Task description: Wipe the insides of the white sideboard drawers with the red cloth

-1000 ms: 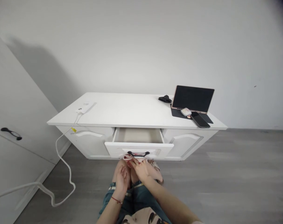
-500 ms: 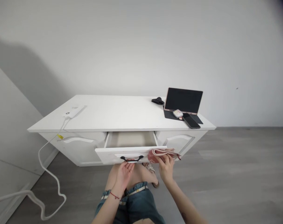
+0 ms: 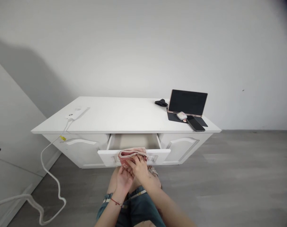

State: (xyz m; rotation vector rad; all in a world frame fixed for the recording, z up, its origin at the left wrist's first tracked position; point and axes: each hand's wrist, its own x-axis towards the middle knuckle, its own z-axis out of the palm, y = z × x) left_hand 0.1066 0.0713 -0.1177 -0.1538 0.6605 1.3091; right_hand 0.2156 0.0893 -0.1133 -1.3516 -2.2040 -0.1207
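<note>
both hands hold a folded pink cloth right at the front edge of the open drawer. the right hand pinches it with bent fingers. the left hand cups it from below, fingers partly open.

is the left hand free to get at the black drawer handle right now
Probably not: the left hand and right hand both hold the folded pink cloth, which hangs over the open drawer front and covers the handle.
</note>
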